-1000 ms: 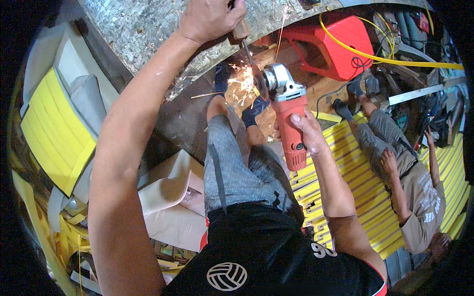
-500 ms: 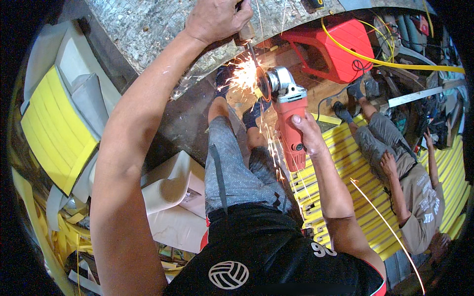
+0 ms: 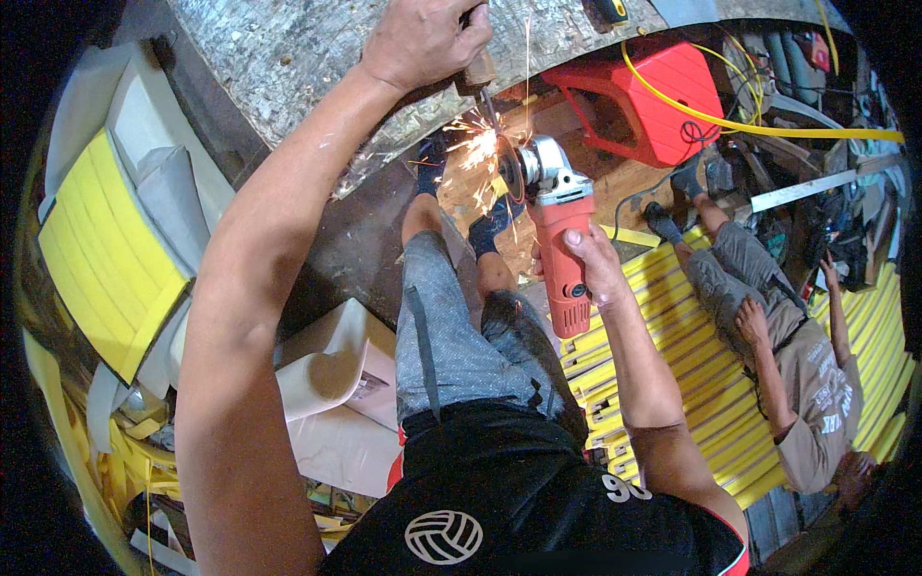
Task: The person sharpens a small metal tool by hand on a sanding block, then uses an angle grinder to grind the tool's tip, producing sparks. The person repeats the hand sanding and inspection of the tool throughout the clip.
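My right hand is wrapped round the red body of an angle grinder, its thumb on top. The silver head of the grinder points up, and its disc stands on edge at the left. At the bench edge my left hand is closed on a tool with a brown, wood-like handle. From that handle a thin dark metal shaft runs down to the disc. Orange sparks spray leftward where they meet. The kind of tool cannot be made out.
A worn, speckled bench lies at the top. Beyond the grinder stands a red plastic case-like thing with a yellow hose across it. Yellow slats and a seated person are at right; yellow padded panels at left.
The spark spray has become smaller, and the long streaks falling past the grinder are mostly gone. Both hands keep their holds, with the grinder shifted only slightly.
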Tool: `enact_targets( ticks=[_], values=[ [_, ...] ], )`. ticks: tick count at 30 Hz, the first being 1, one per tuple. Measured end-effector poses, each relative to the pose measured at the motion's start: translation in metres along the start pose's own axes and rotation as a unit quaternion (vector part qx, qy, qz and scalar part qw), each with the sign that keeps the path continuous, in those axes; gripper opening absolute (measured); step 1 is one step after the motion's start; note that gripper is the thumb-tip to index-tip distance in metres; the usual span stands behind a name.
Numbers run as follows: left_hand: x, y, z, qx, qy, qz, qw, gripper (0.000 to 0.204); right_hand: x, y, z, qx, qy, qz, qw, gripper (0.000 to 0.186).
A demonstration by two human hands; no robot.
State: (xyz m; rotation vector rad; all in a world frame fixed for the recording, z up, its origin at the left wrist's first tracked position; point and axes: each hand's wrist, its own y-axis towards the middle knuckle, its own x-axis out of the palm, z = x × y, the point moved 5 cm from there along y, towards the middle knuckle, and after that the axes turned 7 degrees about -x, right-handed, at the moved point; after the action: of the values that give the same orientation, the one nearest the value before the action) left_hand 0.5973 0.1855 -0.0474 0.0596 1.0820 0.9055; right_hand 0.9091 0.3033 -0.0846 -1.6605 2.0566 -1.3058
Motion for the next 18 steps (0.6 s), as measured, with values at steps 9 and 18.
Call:
enact_targets(
  ticks=[9,18],
  values=[
    [-0.002,0.001,0.001,-0.007,-0.014,-0.004,1.000,0.007,0.002,0.000,-0.001,-0.021,-0.012,0.033,0.999,0.052],
    [0.000,0.002,0.003,-0.002,0.005,-0.009,1.000,0.007,0.005,-0.002,-0.003,-0.008,-0.001,0.054,0.998,0.056]
  ],
)
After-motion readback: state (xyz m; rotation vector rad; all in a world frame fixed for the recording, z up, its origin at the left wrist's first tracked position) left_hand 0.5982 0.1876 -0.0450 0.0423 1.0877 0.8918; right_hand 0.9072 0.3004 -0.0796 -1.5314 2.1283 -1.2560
